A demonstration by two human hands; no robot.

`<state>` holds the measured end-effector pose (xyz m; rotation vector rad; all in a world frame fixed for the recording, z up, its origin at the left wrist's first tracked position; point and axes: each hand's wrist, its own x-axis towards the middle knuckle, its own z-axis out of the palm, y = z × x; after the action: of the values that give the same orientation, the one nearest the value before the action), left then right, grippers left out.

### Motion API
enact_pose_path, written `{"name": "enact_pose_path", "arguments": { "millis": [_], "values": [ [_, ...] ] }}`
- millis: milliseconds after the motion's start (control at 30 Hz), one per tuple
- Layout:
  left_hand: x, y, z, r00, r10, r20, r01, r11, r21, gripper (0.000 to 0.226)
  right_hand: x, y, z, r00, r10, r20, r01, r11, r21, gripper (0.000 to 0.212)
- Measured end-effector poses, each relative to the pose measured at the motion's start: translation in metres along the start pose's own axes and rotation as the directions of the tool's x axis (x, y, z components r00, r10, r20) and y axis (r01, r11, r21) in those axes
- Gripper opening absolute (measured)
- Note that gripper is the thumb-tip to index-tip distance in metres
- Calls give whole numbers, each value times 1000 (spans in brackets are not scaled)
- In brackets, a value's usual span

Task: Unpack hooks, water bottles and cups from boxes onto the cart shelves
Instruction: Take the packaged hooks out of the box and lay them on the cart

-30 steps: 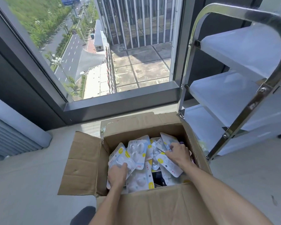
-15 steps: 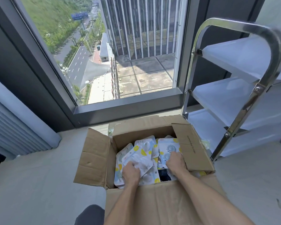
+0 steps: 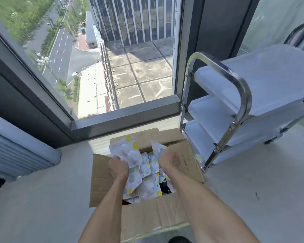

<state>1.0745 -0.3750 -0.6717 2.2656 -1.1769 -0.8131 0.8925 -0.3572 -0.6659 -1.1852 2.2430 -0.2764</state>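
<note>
An open cardboard box [image 3: 144, 213] stands on the floor, filled with several white hook packs [image 3: 148, 187] marked with yellow dots. My left hand [image 3: 118, 166] grips a bundle of hook packs [image 3: 125, 151] lifted above the box's left side. My right hand [image 3: 168, 159] grips another bundle of packs [image 3: 157, 148] over the box's right side. The steel cart [image 3: 242, 95] stands to the right of the box, with three bare white shelves [image 3: 263, 79].
A floor-to-ceiling window with a dark frame [image 3: 123, 120] runs right behind the box. A grey radiator-like unit [image 3: 16, 155] sits at the left. The box's flaps [image 3: 186, 158] stick out toward the cart. Pale floor [image 3: 253, 181] lies to the right.
Both hands have closed on packs and risen out of the box, lifting the bundles up. The view has tilted upward, showing more of the cart's top shelf.
</note>
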Motion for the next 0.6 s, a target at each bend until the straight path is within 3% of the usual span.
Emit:
{"name": "enact_pose_path", "arguments": {
  "millis": [167,333,433,500,600],
  "values": [
    [-59,152,-109,991,135,-25,-135,991,3,31,-40,-73,-194,987,-107,-118,100,993,-68,24],
    [-118,318,-162,928,365,79,-371,924,93,14,-40,-92,-386,933,-73,-353,95,994,46,27],
    [-149,418,-141,848,505,163,-525,842,124,15,-5,-59,-473,886,-109,-450,111,994,-22,27],
    [-157,482,-108,765,600,233,-640,746,183,17,37,-28,-519,883,-171,-437,109,981,-163,30],
    [-149,575,-40,677,675,293,-735,632,244,18,121,12,-563,888,-162,-430,70,973,-222,31]
  ]
}}
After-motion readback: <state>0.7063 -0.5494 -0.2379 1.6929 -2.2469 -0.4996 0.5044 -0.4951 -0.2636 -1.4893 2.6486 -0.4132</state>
